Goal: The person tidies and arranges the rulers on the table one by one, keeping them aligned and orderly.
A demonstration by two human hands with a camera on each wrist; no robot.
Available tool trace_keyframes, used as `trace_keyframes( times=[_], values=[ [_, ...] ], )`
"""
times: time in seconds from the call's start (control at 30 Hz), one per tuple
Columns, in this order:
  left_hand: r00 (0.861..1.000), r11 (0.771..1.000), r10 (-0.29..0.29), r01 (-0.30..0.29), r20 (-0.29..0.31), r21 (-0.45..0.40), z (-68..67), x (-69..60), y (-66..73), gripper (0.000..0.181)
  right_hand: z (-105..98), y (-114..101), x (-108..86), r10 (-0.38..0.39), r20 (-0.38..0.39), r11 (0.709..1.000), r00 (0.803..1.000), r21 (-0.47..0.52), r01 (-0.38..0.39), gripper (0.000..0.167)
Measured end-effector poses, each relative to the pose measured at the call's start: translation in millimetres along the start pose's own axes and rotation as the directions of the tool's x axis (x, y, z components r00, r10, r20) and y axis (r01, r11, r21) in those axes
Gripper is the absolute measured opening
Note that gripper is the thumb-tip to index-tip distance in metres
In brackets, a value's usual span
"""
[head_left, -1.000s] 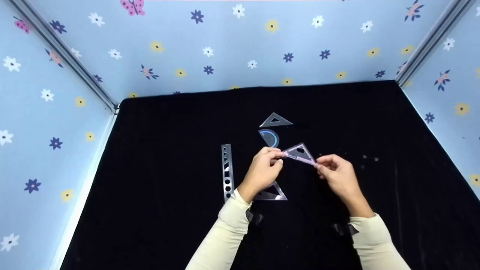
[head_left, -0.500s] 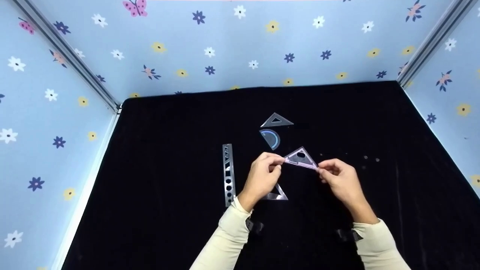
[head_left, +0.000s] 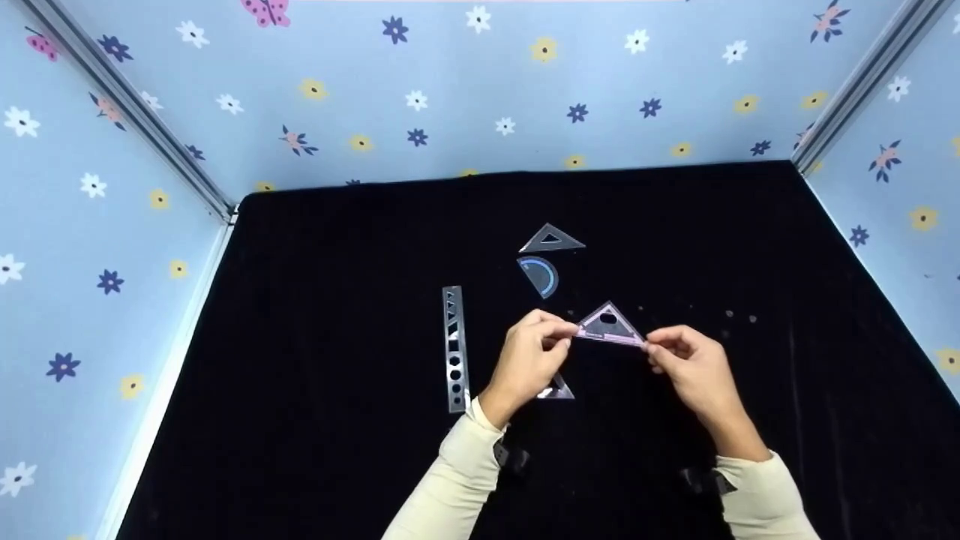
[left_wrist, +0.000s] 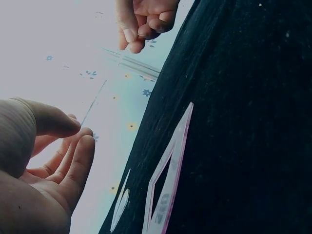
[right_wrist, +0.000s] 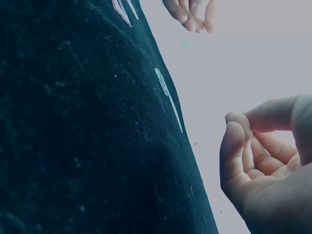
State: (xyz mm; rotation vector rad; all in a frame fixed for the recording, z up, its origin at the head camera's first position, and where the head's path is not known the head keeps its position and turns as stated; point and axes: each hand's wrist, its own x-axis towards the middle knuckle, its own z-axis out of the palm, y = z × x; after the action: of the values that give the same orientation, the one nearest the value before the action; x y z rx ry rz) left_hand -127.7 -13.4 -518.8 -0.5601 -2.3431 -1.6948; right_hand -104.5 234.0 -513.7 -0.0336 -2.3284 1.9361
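A clear set square (head_left: 611, 328) with pink-printed edges hangs above the black cloth, its long side toward me. My left hand (head_left: 531, 352) pinches its left corner between thumb and fingers. The right corner is pinched by my right hand (head_left: 694, 367). In the left wrist view the set square shows only as a thin line above the left hand's (left_wrist: 53, 161) fingertips. Below my left hand lies another set square (head_left: 559, 390), partly hidden by that hand; its pink edge shows in the left wrist view. The right wrist view has the right hand (right_wrist: 263, 161) with thumb and fingertips together.
A stencil ruler (head_left: 454, 349) with cut-out shapes lies left of the hands. Farther back are a protractor (head_left: 541, 277) with a blue arc and a grey set square (head_left: 551, 238). Small specks dot the cloth (head_left: 337, 360) at right. A flowered wall (head_left: 480, 82) stands behind.
Both hands have moved slightly toward me and to the right, carrying the set square with them. The protractor's lower end is uncovered now. Items lying on the cloth have stayed put.
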Motion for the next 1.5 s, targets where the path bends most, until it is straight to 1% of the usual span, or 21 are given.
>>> trace_keyframes(
  times=[0.17,0.4,0.6,0.7,0.8,0.93,1.07,1.17,1.33,1.4,1.5],
  values=[
    [1.000,1.000,-0.009,0.009,0.006,-0.025,1.9,-0.4,1.3,0.019,-3.0,1.8,-1.6,0.009,-0.010,1.000,1.000,0.008,-0.009,0.016],
    [1.000,1.000,-0.020,0.020,0.006,-0.002,4.0,-5.4,-0.2,0.019,-4.2,5.7,-7.8,0.016,0.009,1.000,1.000,0.000,-0.016,0.016],
    [0.999,0.998,-0.036,0.036,0.009,-0.041,8.9,-6.6,-0.5,0.018,-8.1,4.2,-9.9,0.000,0.002,1.000,1.000,-0.006,0.000,0.012],
    [0.999,0.997,-0.046,0.047,0.016,-0.055,10.3,-7.4,-0.6,0.018,-11.0,5.6,-9.8,-0.005,0.015,1.000,1.000,-0.014,0.005,0.012],
    [0.997,0.996,-0.059,0.061,0.045,-0.062,10.5,-8.4,-1.1,0.018,-13.4,7.8,-10.2,-0.007,0.023,1.000,1.000,-0.018,0.007,0.012],
    [0.992,0.995,-0.072,0.079,0.101,-0.063,9.5,-9.0,-1.2,0.019,-16.6,9.6,-10.9,-0.002,0.021,1.000,1.000,-0.020,0.003,0.013],
    [0.987,0.996,-0.062,0.070,0.146,-0.049,8.7,-7.1,-0.3,0.019,-18.7,8.1,-9.8,-0.002,0.021,1.000,1.000,-0.023,0.002,0.013],
    [0.984,0.998,-0.053,0.060,0.167,-0.035,9.4,-4.7,-1.2,0.018,-20.2,5.6,-7.8,-0.010,0.017,1.000,1.000,-0.025,0.011,0.014],
    [0.978,0.997,-0.074,0.076,0.196,-0.002,8.5,-4.0,-2.7,0.018,-22.4,0.1,-6.4,-0.004,0.064,0.996,0.998,-0.089,0.009,0.017],
    [0.973,0.996,-0.084,0.082,0.214,0.019,7.4,-5.1,-2.8,0.018,-22.3,-5.9,-8.2,0.008,0.097,0.991,0.995,-0.136,0.006,0.018],
    [0.966,0.996,-0.084,0.073,0.243,0.052,6.6,-6.9,-3.4,0.017,-22.1,-15.3,-12.1,0.031,0.134,0.982,0.991,-0.187,-0.005,0.019]
  ],
)
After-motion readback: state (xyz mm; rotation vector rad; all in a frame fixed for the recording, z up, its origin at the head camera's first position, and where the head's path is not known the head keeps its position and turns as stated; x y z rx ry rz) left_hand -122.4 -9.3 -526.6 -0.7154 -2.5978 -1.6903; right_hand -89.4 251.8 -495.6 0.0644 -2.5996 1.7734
